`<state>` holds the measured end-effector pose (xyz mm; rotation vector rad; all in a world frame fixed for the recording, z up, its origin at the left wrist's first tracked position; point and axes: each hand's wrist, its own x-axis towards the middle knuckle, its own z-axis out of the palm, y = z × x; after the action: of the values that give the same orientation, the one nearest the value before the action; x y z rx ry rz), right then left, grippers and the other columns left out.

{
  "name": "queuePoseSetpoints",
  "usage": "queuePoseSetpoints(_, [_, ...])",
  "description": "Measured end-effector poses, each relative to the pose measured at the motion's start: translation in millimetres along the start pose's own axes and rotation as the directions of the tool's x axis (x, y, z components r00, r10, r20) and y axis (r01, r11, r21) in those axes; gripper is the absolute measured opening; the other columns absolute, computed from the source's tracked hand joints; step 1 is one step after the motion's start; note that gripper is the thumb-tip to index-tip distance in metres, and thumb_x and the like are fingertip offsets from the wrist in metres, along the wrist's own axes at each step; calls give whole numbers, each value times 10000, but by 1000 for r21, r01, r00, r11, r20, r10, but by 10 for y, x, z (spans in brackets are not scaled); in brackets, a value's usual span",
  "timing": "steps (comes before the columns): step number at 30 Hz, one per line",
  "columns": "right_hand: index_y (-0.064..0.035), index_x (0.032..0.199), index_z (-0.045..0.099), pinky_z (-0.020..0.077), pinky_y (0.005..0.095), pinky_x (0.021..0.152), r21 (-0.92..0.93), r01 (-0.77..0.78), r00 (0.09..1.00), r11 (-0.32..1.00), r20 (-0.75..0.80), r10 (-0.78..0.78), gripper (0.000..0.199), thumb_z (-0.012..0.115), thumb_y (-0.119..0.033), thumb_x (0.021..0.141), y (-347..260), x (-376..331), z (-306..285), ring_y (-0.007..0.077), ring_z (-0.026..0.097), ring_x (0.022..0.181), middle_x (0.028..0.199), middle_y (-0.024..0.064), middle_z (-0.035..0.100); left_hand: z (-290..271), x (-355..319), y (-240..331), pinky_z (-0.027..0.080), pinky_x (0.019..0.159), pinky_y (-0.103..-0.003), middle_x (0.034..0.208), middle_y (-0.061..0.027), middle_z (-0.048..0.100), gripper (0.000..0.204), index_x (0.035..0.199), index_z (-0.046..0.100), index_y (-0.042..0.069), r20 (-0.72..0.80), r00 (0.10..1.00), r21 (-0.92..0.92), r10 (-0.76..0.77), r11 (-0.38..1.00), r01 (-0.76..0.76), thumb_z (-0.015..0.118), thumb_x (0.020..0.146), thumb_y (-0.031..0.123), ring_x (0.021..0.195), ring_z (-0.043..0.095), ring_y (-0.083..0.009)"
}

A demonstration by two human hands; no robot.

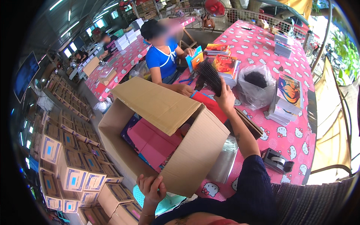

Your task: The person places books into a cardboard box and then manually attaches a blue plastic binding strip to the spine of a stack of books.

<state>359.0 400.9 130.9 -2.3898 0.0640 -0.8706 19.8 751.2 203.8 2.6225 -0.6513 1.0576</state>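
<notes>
My right hand (225,98) is closed around a bundle of black toothed binding strips (208,77), lifted over the table beyond the box. At the near side of an open cardboard box (195,157), my left hand (152,189) has its fingers bent against the edge. Pink folded sheets (153,140) and some dark printed pieces lie inside the box, whose far flap (157,103) partly covers the opening. Next to the right hand, a clear plastic bag (257,97) holds more black material. Red and brown flat pieces (212,107) lie under my right forearm.
Across the box a co-worker in blue (163,62) handles booklets (195,59). Stacks of booklets (287,97) and a tape dispenser (277,161) stand on the pink patterned table (262,56). Clear plastic sleeves (224,161) lie beside the box. Stacked cartons (75,172) fill the left.
</notes>
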Motion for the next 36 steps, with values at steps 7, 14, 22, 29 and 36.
queuePoseSetpoints(7, [-242, 1537, 266, 569, 506, 714, 29, -26, 1000, 999, -3, 26, 1052, 792, -121, 634, -26, -103, 191, 400, 664, 889, 1023, 177, 614, 14, -11, -3, 381, 1020, -498, 879, -93, 590, 213, 1055, 646, 69, 0, 1000, 11, -10, 1000, 10, 550, 891, 165, 786, 551, -252])
queuePoseSetpoints(14, [-234, 1539, 259, 573, 506, 731, 47, -53, 999, 998, 5, 53, 1059, 790, -127, 630, -34, -128, 296, 401, 664, 914, 1074, 188, 615, 13, -27, 2, 382, 1007, -494, 879, -86, 595, 210, 1055, 646, 79, -7, 1000, 20, -17, 1000, 17, 548, 890, 164, 790, 554, -247])
queuePoseSetpoints(22, [-237, 1545, 250, 583, 502, 710, 20, -73, 997, 997, 27, 73, 1081, 797, -122, 620, 56, -147, 361, 390, 667, 895, 1058, 180, 611, 16, -1, 13, 380, 1005, -500, 881, -87, 599, 214, 1073, 635, 85, 3, 1000, 16, -23, 1000, 23, 544, 898, 169, 789, 557, -242])
queuePoseSetpoints(29, [-241, 1548, 244, 575, 511, 707, 34, -86, 996, 996, 2, 86, 1088, 796, -123, 617, 92, -173, 353, 403, 667, 879, 1054, 191, 613, 34, -32, -7, 364, 1020, -505, 871, -87, 582, 214, 1059, 626, 80, -17, 1000, 22, -22, 999, 23, 542, 882, 164, 789, 548, -245])
queuePoseSetpoints(36, [-203, 1521, 290, 561, 470, 760, 311, -132, 985, 941, -63, 159, 1047, 800, -111, 611, -15, 3, -132, 399, 689, 911, 1061, 218, 673, 67, 0, -6, 355, 1031, -489, 870, -97, 571, 220, 1030, 622, 59, -58, 998, -70, 2, 998, -6, 545, 836, 131, 801, 540, -262])
